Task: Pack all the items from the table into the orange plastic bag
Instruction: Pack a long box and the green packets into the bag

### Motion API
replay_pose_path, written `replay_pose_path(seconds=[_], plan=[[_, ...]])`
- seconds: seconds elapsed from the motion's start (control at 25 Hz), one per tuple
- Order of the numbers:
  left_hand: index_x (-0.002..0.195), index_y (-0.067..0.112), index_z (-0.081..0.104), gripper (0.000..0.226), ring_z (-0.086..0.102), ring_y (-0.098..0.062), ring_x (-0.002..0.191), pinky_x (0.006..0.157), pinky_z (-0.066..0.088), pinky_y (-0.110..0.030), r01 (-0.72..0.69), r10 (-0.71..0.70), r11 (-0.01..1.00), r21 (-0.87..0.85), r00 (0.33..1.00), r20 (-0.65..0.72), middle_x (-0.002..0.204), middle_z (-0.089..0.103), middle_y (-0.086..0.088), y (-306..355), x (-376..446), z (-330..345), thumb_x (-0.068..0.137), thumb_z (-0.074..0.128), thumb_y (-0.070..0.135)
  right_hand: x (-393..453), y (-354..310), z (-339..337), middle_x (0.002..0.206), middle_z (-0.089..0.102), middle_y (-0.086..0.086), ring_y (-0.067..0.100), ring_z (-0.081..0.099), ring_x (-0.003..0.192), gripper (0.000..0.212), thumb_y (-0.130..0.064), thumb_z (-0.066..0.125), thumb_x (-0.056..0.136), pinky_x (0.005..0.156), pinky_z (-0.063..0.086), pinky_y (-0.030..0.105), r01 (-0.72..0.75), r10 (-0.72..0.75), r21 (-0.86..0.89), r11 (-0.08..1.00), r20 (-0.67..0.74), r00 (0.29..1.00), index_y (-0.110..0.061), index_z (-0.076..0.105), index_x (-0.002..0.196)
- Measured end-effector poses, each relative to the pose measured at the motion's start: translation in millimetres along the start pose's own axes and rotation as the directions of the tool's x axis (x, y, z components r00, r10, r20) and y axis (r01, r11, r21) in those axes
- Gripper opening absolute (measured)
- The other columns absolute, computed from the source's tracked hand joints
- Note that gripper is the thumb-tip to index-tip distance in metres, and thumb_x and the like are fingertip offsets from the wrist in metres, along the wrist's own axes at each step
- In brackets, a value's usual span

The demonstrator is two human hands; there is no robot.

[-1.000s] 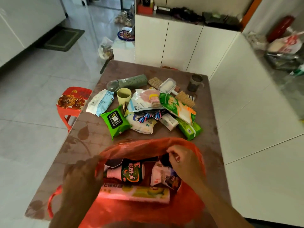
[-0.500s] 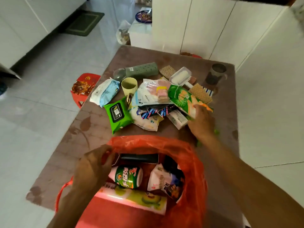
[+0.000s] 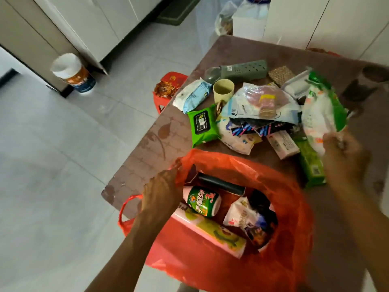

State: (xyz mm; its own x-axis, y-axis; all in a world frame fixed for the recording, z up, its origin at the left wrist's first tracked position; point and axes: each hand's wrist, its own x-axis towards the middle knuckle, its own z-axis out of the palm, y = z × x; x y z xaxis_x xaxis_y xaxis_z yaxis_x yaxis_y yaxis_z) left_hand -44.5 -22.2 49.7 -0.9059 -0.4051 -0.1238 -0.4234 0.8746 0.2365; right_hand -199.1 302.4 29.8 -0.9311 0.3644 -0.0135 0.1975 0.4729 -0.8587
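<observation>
1. Up comes the green-and-white packet (image 3: pixel 322 110), lifted off the pile since half a second ago, when the right hand (image 3: pixel 345 159) was only reaching down at it. Now pinched by its lower edge, hanging at three o'clock above the desk (image 3: pixel 147 148).
2. Left hand (image 3: pixel 162 192) unchanged, fingers curled round the bag (image 3: pixel 290 207) rim at nine o'clock of the mouth, keeping it spread.
3. Meaning for the task: one more item on its way, probably headed down toward six o'clock into the open mouth.
4. Bag itself: thin orange plastic, crumpled, sitting at the near desk edge at six o'clock, one handle loop drooping off the left side. Mouth gaping wide.
5. Already inside: a green-labelled cup (image 3: pixel 203 201), a flat pink-and-green box (image 3: pixel 212 228), a dark tube (image 3: pixel 221 184), a white snack pouch (image 3: pixel 246 220).
6. Plenty left at twelve o'clock: green wipes (image 3: pixel 201 124), yellow cup (image 3: pixel 223 91), grey-green case (image 3: pixel 242 69), blue-white pack (image 3: pixel 192 96), clear pouch (image 3: pixel 259 104), long green box (image 3: pixel 310 163). Early-to-middle of the job, by the look of it.
</observation>
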Motion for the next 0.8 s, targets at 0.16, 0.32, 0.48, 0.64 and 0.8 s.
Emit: replay_pose_path(seconds=[0.16, 0.32, 0.48, 0.64, 0.8], plan=[[0.057, 0.019, 0.048, 0.039, 0.060, -0.028, 0.059, 0.054, 0.040, -0.029, 0.072, -0.061, 0.929, -0.362, 0.997, 0.043, 0.055, 0.055, -0.005, -17.6, 13.8, -15.0, 0.089, 0.057, 0.039, -149.6, -30.6, -45.8, 0.064, 0.071, -0.013, -0.004, 0.061, 0.056, 0.020, -0.029, 0.070, 0.083, 0.051, 0.047, 0.012, -0.174, 0.078, 0.325, 0.930, 0.287, 0.955, -0.010, 0.065, 0.076], [0.056, 0.023, 0.061, 0.017, 0.057, -0.008, 0.052, 0.051, 0.041, -0.025, -0.080, 0.091, 0.839, -0.538, 0.996, -0.006, 0.051, 0.059, 0.009, -17.5, 21.3, -47.8, 0.069, 0.050, 0.023, -220.2, -2.0, -11.7, 0.100, 0.072, -0.021, -0.010, 0.060, 0.088, 0.038, -0.037, 0.058, 0.084, 0.078, 0.048, 0.016, 0.358, -0.315, 0.020, 0.933, 0.524, 0.791, -0.039, 0.062, 0.122], [0.074, 0.012, 0.069, 0.022, 0.061, -0.026, 0.063, 0.058, 0.049, -0.034, -0.264, 0.247, 0.863, -0.431, 0.964, -0.095, 0.071, 0.065, -0.008, -24.2, 41.0, -76.4, 0.067, 0.050, 0.020, -209.7, 27.7, 61.1, 0.133, 0.060, 0.003, 0.033, 0.055, 0.121, 0.078, -0.024, 0.079, 0.063, 0.097, 0.042, 0.059, 0.604, -0.142, -0.531, 0.594, 0.670, 0.729, -0.032, 0.042, 0.132], [0.081, 0.016, 0.064, 0.013, 0.060, -0.022, 0.068, 0.058, 0.050, -0.033, -0.424, 0.414, 0.846, -0.324, 0.905, -0.103, 0.079, 0.064, -0.003, -27.4, 38.5, -65.6, 0.073, 0.068, 0.025, -225.3, 1.5, 55.4, 0.147, 0.046, 0.006, 0.029, 0.044, 0.133, 0.060, -0.028, 0.066, 0.078, 0.110, 0.032, 0.046, 0.583, -0.162, -0.459, 0.671, 0.677, 0.718, -0.024, 0.049, 0.136], [0.113, 0.021, 0.049, 0.051, 0.051, -0.032, 0.109, 0.088, 0.045, -0.048, -0.663, 0.639, 0.738, -0.124, 0.746, -0.187, 0.123, 0.052, -0.009, -9.1, 27.0, -35.6, 0.067, 0.070, 0.025, -201.9, -45.1, -5.2, 0.100, 0.070, -0.006, 0.006, 0.063, 0.092, 0.021, -0.009, 0.061, 0.085, 0.080, 0.046, 0.014, 0.459, -0.423, -0.099, 0.883, 0.255, 0.869, -0.019, 0.068, 0.102]])
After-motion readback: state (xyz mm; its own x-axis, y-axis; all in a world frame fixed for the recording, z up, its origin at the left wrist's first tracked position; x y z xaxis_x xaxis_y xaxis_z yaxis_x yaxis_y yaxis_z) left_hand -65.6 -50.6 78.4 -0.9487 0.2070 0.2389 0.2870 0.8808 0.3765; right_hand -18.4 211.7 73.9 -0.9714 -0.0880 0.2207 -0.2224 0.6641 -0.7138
